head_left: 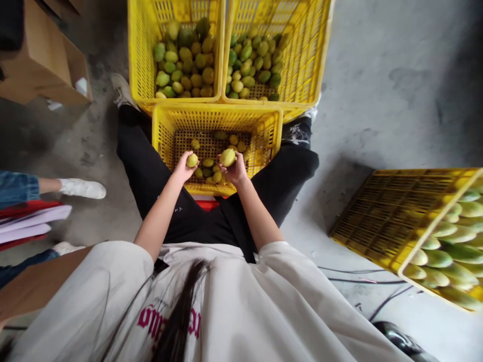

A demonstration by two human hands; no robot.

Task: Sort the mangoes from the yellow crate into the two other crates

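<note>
in our curled left hand we hold a small, round yellow-green fruit, and in our cupped right hand a larger, oval yellow fruit to its right, both over the near half of a yellow plastic lattice crate.

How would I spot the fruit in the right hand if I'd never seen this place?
Start with the yellow crate between two black-trousered legs. Over its near half, find the right hand, holding one yellow fruit. It looks bigger than both the smaller fruit in the left hand and the loose fruits lying in the crate.
</note>
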